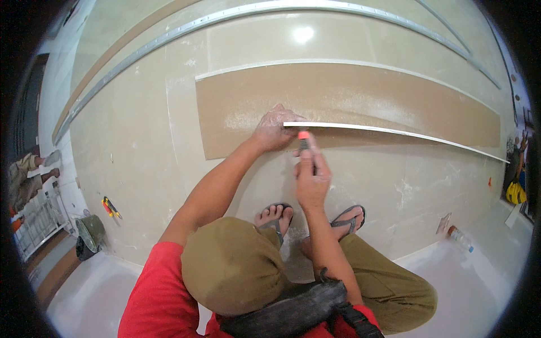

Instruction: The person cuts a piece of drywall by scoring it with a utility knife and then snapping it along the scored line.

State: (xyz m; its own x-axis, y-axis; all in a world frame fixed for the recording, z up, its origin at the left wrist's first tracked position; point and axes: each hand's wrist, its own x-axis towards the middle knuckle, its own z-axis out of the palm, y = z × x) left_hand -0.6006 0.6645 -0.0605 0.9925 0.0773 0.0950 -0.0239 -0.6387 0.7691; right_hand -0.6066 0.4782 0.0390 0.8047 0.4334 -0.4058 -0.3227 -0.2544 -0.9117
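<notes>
Beneath the left hand (275, 128) lies a brown board (349, 90), its long axis running left-right. That hand's fingers meet a white strip's (394, 131) left end; whether they grip I cannot tell. The right hand (313, 177) clutches an orange-tipped tool (304, 142) pointing away; rightward from both hands, the strip slants nearer.

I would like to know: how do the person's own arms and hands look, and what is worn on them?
The left hand and right hand are bare, without gloves; no watch or bracelet shows. The left hand looks dusted with white. Short red sleeves leave both forearms uncovered.
</notes>
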